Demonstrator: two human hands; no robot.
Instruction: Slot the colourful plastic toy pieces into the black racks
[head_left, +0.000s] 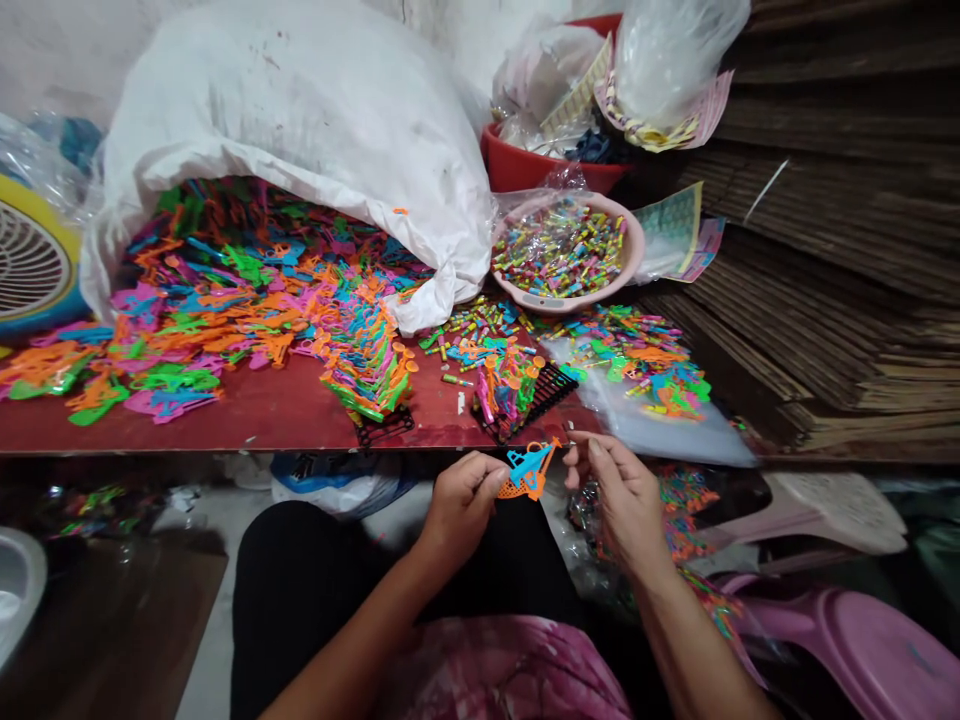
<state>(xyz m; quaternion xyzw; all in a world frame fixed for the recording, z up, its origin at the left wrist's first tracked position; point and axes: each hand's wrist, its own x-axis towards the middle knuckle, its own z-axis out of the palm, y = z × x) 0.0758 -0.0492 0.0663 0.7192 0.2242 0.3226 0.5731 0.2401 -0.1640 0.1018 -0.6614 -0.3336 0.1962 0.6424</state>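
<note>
Both the left hand [461,505] and right hand [619,505] pinch a blue-and-orange plastic airplane toy [529,470] between them.

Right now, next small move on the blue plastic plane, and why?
Probably separate the blue plastic plane from the orange plastic piece under it, though whether they are joined or only overlap is unclear. The left hand holds them from one side, and the right hand's fingers are close by on the other, so a small pull fits.
</note>
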